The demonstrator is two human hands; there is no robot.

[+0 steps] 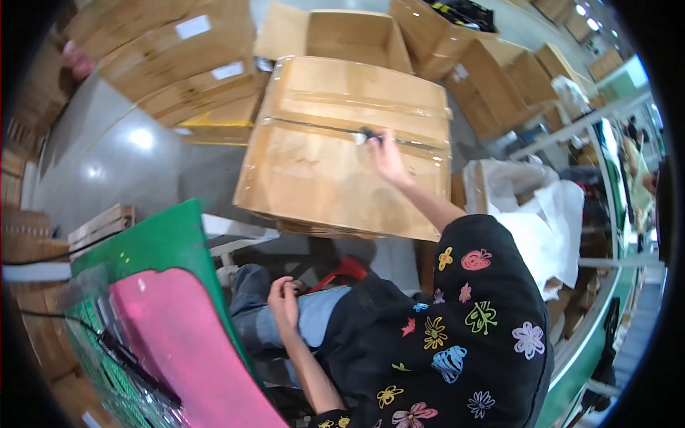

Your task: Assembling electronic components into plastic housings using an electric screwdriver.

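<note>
A large closed cardboard box [321, 171] stands in front of me, clear tape over its top and a dark narrow seam across it. Above that seam, my right hand [389, 160] pinches a small black object [369, 134] with a whitish bit beside it; its kind is too small and blurred to tell. My left hand [284, 303] rests over my jeans-clad lap, away from the box. Its fingers are curled, and a small dark shape shows at their tips, which I cannot make out.
A green tabletop [193, 250] with a pink mat [189, 342] and black cables lies at my left. Behind the box stands an open carton [349, 32], with stacked cartons [178, 50] at far left. White foam sheeting [531, 228] hangs at right beside a metal frame.
</note>
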